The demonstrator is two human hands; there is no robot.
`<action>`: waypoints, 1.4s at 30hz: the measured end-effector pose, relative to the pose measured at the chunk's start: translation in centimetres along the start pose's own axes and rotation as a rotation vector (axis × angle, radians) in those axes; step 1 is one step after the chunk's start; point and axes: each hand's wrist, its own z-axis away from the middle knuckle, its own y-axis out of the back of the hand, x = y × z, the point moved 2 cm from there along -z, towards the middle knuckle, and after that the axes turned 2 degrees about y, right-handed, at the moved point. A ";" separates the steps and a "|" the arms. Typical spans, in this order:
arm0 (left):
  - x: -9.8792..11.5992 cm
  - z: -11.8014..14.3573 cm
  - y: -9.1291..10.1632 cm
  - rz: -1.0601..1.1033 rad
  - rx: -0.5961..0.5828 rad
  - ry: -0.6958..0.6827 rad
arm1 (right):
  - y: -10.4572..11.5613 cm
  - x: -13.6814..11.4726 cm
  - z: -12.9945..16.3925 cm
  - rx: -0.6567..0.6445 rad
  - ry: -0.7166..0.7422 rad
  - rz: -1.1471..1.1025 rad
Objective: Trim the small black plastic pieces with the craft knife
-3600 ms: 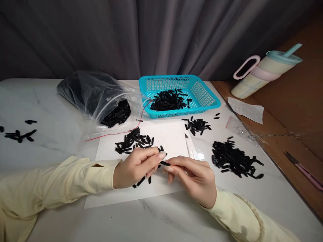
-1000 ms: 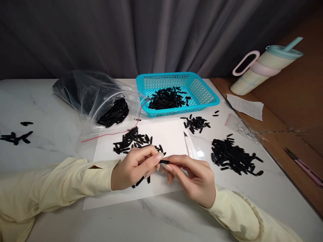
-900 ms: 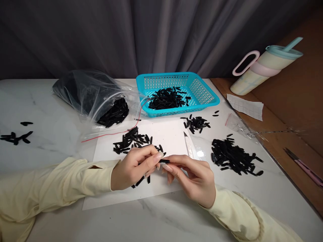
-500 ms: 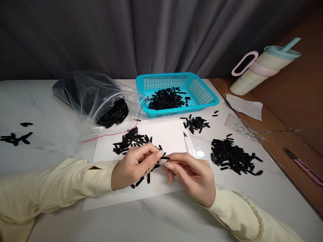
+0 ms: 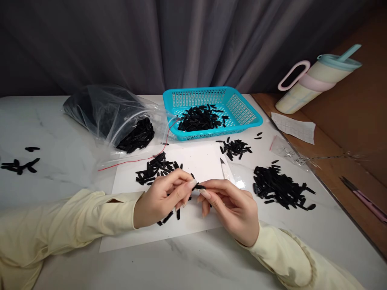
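Observation:
Between the fingertips of both hands is a small, narrow black piece [image 5: 198,186], held above a white sheet of paper [image 5: 121,237]. My left hand [image 5: 169,193] pinches its left end, with thumb and forefinger together. At the other end, my right hand [image 5: 228,207] has thumb and forefinger closed on it. A loose pile of similar black pieces [image 5: 159,165] lies on the sheet just beyond my left hand, partly hidden by it. A few more black pieces [image 5: 167,217] show under my left hand.
Behind the sheet stands a turquoise basket [image 5: 211,133] holding black pieces, beside a clear zip bag [image 5: 102,112] full of them. Two more piles lie right, one small [image 5: 236,149], one larger [image 5: 279,187]. Further right are a tumbler [image 5: 317,84], paper slip [image 5: 294,127] and pink-handled tool [image 5: 365,201].
My right thumb and forefinger have shifted slightly up and closed onto the right end of the black piece, which now sits a little higher. My left hand is nearly unmoved.

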 end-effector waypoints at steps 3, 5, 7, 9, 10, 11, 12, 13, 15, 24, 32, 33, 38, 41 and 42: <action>-0.2 0.0 0.1 0.012 -0.018 0.000 | 0.0 0.0 0.0 0.003 -0.011 0.002; -0.2 0.1 0.1 0.019 -0.025 -0.003 | 0.0 0.1 0.0 0.002 -0.016 0.006; -0.2 0.1 0.1 0.026 -0.031 -0.002 | 0.0 0.1 0.0 -0.001 -0.012 0.007; -0.1 0.1 0.1 0.030 -0.036 -0.002 | 0.0 0.1 0.0 0.001 -0.005 0.007; -0.1 0.1 0.0 0.031 -0.037 -0.001 | 0.0 0.1 0.0 0.003 -0.004 0.009; -0.1 0.1 0.0 0.034 -0.039 -0.001 | 0.0 0.1 0.0 0.005 -0.005 0.012; -0.1 0.1 0.0 0.038 -0.040 -0.001 | 0.0 0.1 0.0 0.006 -0.007 0.016; -0.1 0.0 0.0 0.043 -0.041 -0.001 | 0.0 0.1 0.0 0.008 -0.008 0.017; -0.1 0.0 0.0 0.053 -0.044 -0.003 | 0.0 0.1 0.0 0.010 -0.007 0.021; 0.0 0.0 0.0 0.070 -0.050 -0.011 | 0.0 -0.1 0.2 0.026 0.018 0.070; -0.2 0.0 0.0 0.125 -0.040 0.080 | 0.1 0.0 0.3 0.038 0.113 0.174; -0.2 -0.1 0.0 0.132 -0.038 0.102 | 0.1 0.0 0.4 0.033 0.122 0.182; 0.2 -0.3 -0.1 0.045 -0.057 0.069 | 0.1 0.0 0.3 0.014 0.131 0.198; 0.4 -0.4 -0.2 0.000 -0.059 0.061 | 0.1 0.0 0.1 0.031 0.109 0.209; 0.4 -0.4 -0.2 -0.006 -0.057 0.066 | 0.2 0.0 0.1 0.040 0.107 0.215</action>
